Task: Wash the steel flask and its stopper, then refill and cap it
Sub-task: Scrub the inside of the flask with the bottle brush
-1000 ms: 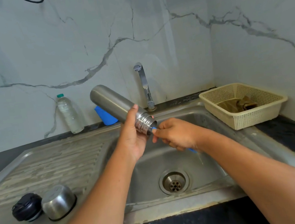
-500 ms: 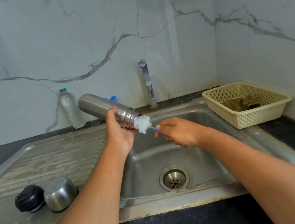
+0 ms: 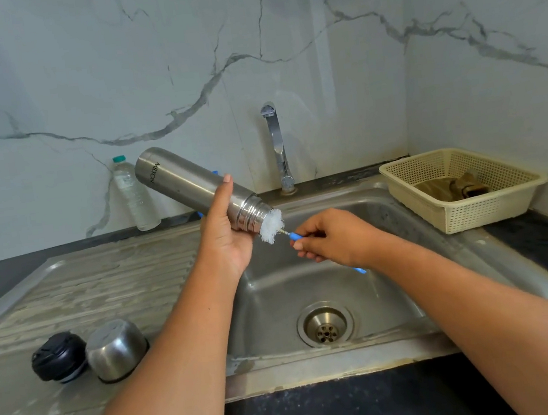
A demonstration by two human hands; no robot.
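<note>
My left hand grips the steel flask near its threaded neck, tilted with its mouth pointing down and right over the sink basin. White bristles of a bottle brush stick out of the mouth. My right hand holds the brush's blue handle just right of the flask. The black stopper and the steel cup lid, upside down, sit side by side on the drainboard at the left.
The tap stands behind the basin with no water running. A clear plastic bottle leans by the wall. A cream basket with a brown cloth sits at the right. The drain lies below my hands.
The brush has slid outward, so its white bristles now show at the flask's mouth. The flask has tipped a little lower at the neck.
</note>
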